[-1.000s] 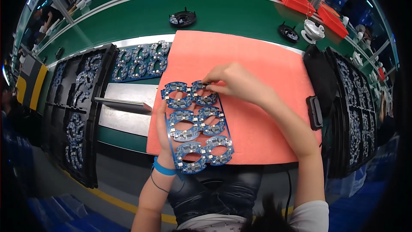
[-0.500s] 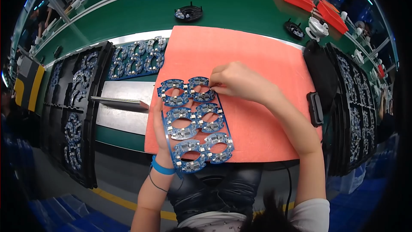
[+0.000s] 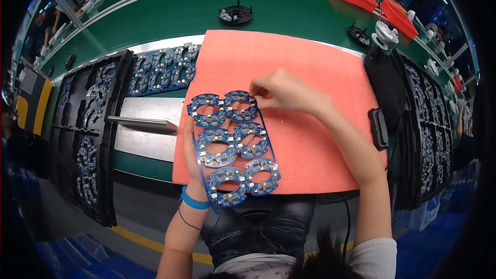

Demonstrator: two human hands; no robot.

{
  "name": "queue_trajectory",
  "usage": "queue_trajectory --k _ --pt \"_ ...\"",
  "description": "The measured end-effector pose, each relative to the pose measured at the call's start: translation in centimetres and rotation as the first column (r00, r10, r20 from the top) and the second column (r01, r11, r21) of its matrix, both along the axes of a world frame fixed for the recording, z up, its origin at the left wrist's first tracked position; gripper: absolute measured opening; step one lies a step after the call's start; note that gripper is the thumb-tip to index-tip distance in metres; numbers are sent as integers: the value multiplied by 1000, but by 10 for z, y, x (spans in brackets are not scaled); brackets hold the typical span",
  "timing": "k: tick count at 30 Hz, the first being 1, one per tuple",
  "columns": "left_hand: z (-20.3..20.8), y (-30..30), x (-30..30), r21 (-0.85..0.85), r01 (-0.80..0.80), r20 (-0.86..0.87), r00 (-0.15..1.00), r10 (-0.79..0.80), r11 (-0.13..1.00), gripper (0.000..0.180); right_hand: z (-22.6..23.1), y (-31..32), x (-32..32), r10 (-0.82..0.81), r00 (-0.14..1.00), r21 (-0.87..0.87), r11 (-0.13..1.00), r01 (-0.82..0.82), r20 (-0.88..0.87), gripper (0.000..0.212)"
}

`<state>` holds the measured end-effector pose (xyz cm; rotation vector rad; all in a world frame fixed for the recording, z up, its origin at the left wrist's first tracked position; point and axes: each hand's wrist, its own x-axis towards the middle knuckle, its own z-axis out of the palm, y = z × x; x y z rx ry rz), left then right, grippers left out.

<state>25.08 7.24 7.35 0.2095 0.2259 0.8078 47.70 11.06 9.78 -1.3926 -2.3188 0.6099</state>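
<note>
A blue panel of several joined ring-shaped circuit boards is held tilted over the near left of the pink foam pad. My left hand supports it from below and along its left edge; fingers show through the ring openings. At the panel's far right corner, my right hand is closed in a pinch. Whatever sits between those fingertips is too small and hidden to name. A tiny pale fleck lies on the foam beside the panel.
Another blue board panel lies back left, near a metal plate with an upright bar. Black trays of boards stand on both sides. Round black parts sit on the green belt; a black box-like object is at right.
My right hand has shifted slightly at the panel's corner. The pale fleck now shows on the foam. Black round parts on the belt have moved a little to the right.
</note>
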Motion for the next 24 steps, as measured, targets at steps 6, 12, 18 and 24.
queue_trajectory --k 6,12,18,24 --pt "4 -1 1 -7 -5 6 1000 5 1000 72 2 -8 -5 116 991 130 984 -123 60 17" --pt "3 0 -2 10 13 -61 998 -12 1000 70 4 -9 -8 54 994 113 991 -65 94 15" --pt "0 -1 -4 -30 28 -76 997 -30 999 69 -3 -6 -10 167 981 107 982 -156 -101 17" --pt "7 -2 -1 -18 15 -69 997 -16 1000 68 -5 -7 -18 136 988 180 976 -121 -72 17"
